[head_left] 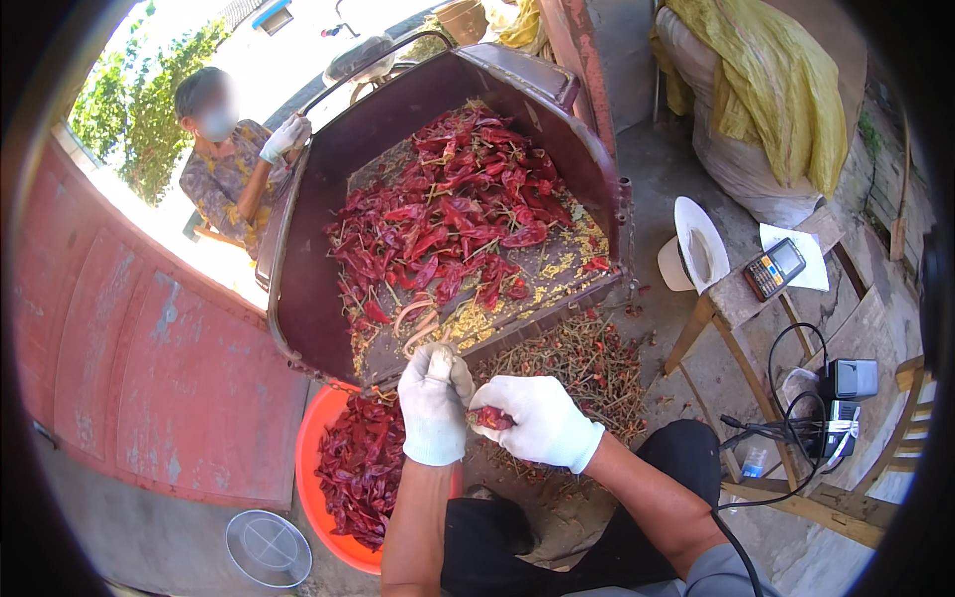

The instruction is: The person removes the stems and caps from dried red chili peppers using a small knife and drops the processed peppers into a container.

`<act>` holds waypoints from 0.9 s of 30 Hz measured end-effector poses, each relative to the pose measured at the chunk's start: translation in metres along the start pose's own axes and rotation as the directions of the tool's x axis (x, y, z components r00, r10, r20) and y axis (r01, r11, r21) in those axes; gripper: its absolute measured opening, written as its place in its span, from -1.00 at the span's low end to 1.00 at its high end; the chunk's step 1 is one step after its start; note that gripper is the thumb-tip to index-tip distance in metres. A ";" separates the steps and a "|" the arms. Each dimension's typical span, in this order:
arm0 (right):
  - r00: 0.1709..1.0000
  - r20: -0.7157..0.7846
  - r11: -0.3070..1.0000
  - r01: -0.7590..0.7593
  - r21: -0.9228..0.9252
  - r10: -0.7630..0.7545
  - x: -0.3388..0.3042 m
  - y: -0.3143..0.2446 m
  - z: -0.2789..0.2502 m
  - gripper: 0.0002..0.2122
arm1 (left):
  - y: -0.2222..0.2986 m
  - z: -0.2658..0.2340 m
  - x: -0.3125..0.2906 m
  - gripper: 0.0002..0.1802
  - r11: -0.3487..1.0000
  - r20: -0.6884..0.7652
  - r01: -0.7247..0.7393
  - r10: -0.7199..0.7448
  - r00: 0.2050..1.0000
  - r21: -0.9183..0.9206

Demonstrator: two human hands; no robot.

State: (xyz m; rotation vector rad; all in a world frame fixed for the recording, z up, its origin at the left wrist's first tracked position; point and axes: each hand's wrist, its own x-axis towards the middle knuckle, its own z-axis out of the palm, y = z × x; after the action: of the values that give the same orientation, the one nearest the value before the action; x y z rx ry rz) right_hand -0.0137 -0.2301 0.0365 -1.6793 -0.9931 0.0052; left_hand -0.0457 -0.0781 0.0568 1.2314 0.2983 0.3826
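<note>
White knit gloves cover both hands, which are close together at the near edge of a metal cart [303,328]. My right hand [542,423] is closed on a dried red chili pepper [492,418]; its end pokes out toward the left. My left hand [436,398] is closed beside it, fingertips pressed together; whatever they pinch is hidden. A loop of tan cord [416,320] lies on the cart bed just beyond the left hand. Heaped in the cart are many dried red chilies [458,204] with stems, and yellow seeds [477,323] are scattered around them.
An orange tub [308,468] of chilies stands below the left hand, near a round, pale tray [269,549]. Pepper stems [587,378] cover the ground at right. A wooden stool [731,298] bears a handheld device [774,269]. Another gloved, masked person [234,169] stands beyond the cart.
</note>
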 end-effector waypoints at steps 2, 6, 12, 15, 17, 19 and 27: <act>0.987 -0.021 0.971 -0.151 0.187 0.158 0.005 0.001 -0.005 -0.77 | 0.005 -0.007 0.007 -0.73 0.997 -0.063 -0.018 0.023 0.998 0.080; 0.938 0.013 0.901 -0.336 0.273 0.346 0.009 0.002 -0.014 -0.73 | 0.007 -0.015 0.011 -0.77 0.958 -0.064 -0.009 0.029 0.998 0.288; 0.945 0.023 0.911 -0.322 0.256 0.328 0.011 -0.005 -0.023 -0.77 | -0.010 -0.021 0.033 -0.75 0.811 -0.033 -0.056 0.093 0.995 0.583; 0.972 0.043 0.949 -0.233 0.213 0.229 0.007 -0.003 -0.017 -0.77 | -0.018 -0.028 0.060 -0.79 0.605 -0.043 0.010 0.040 0.998 0.796; 0.970 0.084 0.951 -0.240 0.192 0.228 0.008 -0.006 -0.018 -0.74 | -0.025 -0.022 0.077 -0.81 0.412 0.068 -0.149 0.205 0.976 0.899; 0.965 0.086 0.945 -0.261 0.195 0.249 0.008 -0.003 -0.020 -0.72 | -0.038 -0.018 0.100 -0.78 0.157 0.241 -0.305 0.330 0.913 0.939; 0.941 0.082 0.937 -0.335 0.104 0.327 0.014 0.003 -0.026 -0.66 | -0.063 -0.006 0.151 -0.66 -0.245 0.277 -0.230 0.177 0.944 0.942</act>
State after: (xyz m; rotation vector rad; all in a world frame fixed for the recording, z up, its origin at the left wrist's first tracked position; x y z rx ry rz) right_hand 0.0090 -0.2425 0.0502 -1.7277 -0.7296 0.3357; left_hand 0.0953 -0.0240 -0.0072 3.0650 0.3535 0.3832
